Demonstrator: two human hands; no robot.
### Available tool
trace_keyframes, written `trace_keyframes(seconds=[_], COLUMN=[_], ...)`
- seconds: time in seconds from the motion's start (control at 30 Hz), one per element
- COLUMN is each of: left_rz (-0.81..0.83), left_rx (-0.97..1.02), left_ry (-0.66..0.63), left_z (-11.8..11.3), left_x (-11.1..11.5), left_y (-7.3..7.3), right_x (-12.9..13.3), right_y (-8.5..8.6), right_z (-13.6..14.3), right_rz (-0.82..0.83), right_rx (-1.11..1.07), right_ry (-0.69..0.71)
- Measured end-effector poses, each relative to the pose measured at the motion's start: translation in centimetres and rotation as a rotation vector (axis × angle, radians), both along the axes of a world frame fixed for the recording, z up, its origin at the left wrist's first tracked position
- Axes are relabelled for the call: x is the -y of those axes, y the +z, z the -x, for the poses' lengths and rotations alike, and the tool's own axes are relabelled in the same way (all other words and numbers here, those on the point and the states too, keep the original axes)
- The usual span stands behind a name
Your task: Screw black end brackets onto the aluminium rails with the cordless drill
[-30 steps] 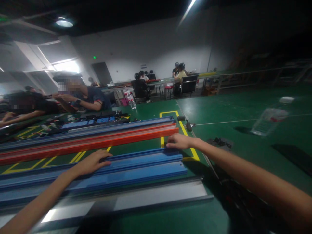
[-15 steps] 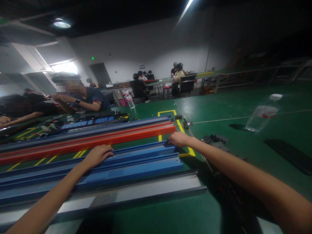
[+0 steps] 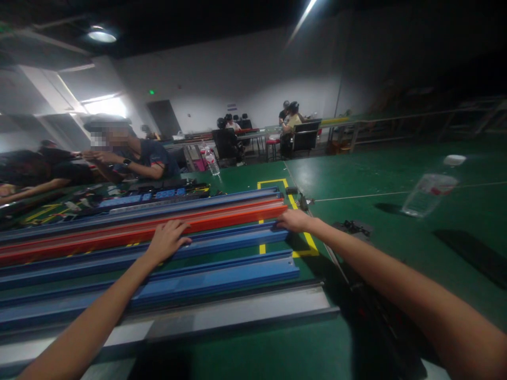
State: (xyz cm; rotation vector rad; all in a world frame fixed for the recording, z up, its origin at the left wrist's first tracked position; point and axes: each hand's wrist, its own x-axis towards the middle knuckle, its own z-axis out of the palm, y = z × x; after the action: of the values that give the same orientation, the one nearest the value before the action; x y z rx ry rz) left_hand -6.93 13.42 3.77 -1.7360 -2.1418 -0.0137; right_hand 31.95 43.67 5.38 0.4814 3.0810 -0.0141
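A green table (image 3: 368,182) carries long, roughly parallel rails, with an orange rail (image 3: 245,215) serving as landmark. The first blue rail (image 3: 237,241), the one in hand, lies just beside the orange rail on its near side; a thin strip of table separates them at the right end. Farther toward the viewer from the orange rail come a second blue rail (image 3: 225,274) and then a silver rail (image 3: 261,312); just beyond the orange rail lies a third blue rail (image 3: 237,196). A co-worker (image 3: 148,158) in a dark shirt sits beyond the orange rail, to its left. Yellow tape (image 3: 312,244) outlines an area around the orange rail's right end. A clear bottle (image 3: 430,191), tilted in view, is well to the right of the orange rail. The left hand (image 3: 168,241) spreads across the first blue rail, fingers toward the orange rail; whether its grip closes on the metal cannot be told. The right hand (image 3: 293,219), just beside the orange rail's right end, has a narrow grip, fingers curled over the first blue rail's end. Dark parts (image 3: 354,228), too blurred to identify, lie right of the orange rail.
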Motion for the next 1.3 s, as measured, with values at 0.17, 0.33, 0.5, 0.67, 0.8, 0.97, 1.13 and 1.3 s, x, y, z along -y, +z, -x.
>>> trace_keyframes(seconds=[0.17, 0.33, 0.5, 0.67, 0.8, 0.97, 1.13, 1.3], left_rz=[-0.052, -0.077, -0.080, -0.075, -0.065, -0.043, -0.020, 0.020], left_rx=[-0.062, -0.107, -0.130, -0.152, -0.174, -0.185, -0.163, -0.087], left_ry=[-0.006, -0.006, 0.005, 0.037, 0.080, 0.132, 0.132, 0.018], left_z=[-0.1, -0.2, -0.4, -0.7, -1.1, -1.8, -3.0, -5.1], left_x=[-0.8, -1.6, -2.4, -2.8, -3.4, -4.5, -5.5, -6.1], left_y=[0.2, 0.3, 0.4, 0.7, 1.0, 1.2, 1.5, 2.6], right_x=[-0.5, -0.9, -1.3, -1.9, -2.2, -2.2, -1.9, -0.6], right_y=[0.2, 0.1, -0.2, -0.6, -0.6, -0.1, 0.5, 1.7], right_z=[0.4, 0.7, 1.0, 1.7, 2.1, 2.9, 3.8, 3.0], right_rz=[-0.097, -0.185, -0.271, -0.342, -0.395, -0.456, -0.467, -0.409], right_rx=[-0.045, -0.087, -0.131, -0.161, -0.179, -0.178, -0.142, -0.167], right_ry=[0.047, 0.032, -0.003, -0.051, -0.098, -0.159, -0.153, -0.152])
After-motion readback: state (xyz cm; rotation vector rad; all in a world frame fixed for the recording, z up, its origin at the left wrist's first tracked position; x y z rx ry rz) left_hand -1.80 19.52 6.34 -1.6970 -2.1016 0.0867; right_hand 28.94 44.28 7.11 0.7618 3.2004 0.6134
